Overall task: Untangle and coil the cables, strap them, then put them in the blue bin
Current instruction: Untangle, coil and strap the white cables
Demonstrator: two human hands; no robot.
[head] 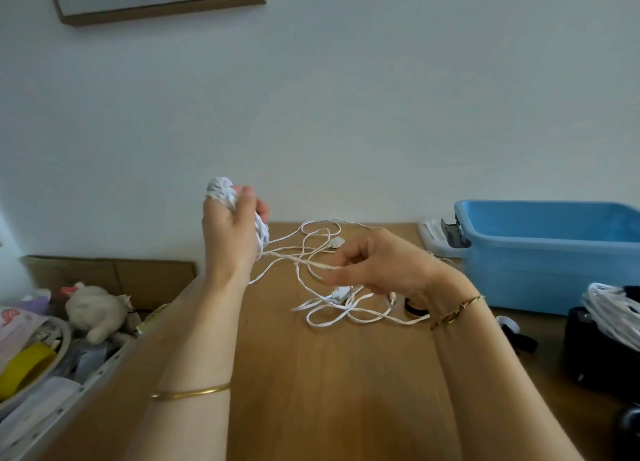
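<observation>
Head view: a wooden bench (329,384) fills the lower frame, its near and right edges cut off. At its far right stands the blue bin (540,284). The bin's right end runs out of frame and its floor is hidden behind the near wall. A white lid-like piece (431,235) lies just behind the bin's left corner, only partly seen.

The left hand (232,232), raised above the bench, closes its grip round a wound coil (221,187); most of its fingers are hidden behind the hand itself. The right hand (377,263), lower and nearer the bin, pinches a stretched strand of the white cable (337,292) between thumb and forefinger. The rest of that cable lies in loose, crossing loops on the bench between and beneath the hands. Where each strand runs cannot be followed.

At the right edge a second bundle (609,308) of white cord sits on a dark object (595,356), both cut off. A black strap (414,309) lies beside the right wrist, partly hidden by it. Left of the bench, blurred clutter includes a plush toy (95,310) and a yellow tape roll (26,369).
</observation>
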